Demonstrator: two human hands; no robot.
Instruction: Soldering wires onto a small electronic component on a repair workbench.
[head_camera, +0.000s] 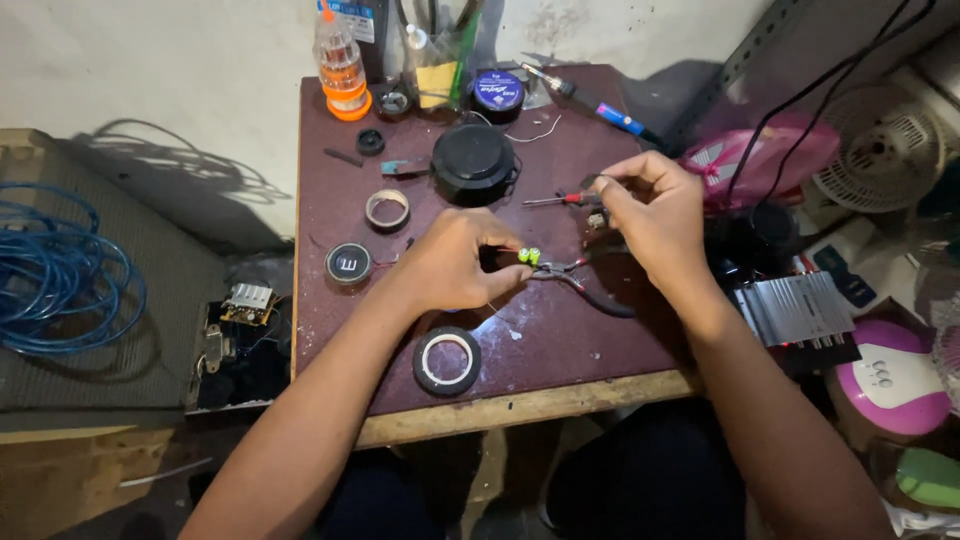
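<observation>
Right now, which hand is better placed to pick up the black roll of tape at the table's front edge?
Probably the left hand: the black roll of tape lies just below it, while the right hand is farther away and pinches a small part.

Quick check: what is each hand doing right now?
Left hand: closed, pinching a small yellow-green part.
Right hand: closed on something small; cannot tell what.

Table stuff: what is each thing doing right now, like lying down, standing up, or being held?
Left hand: pinching the yellow-green part.
Right hand: closed on a small part.
Pliers: lying flat.
Black tape roll: lying flat.
Orange-capped bottle: upright.
Soldering iron: lying down.
Round black lid: resting flat.
</observation>
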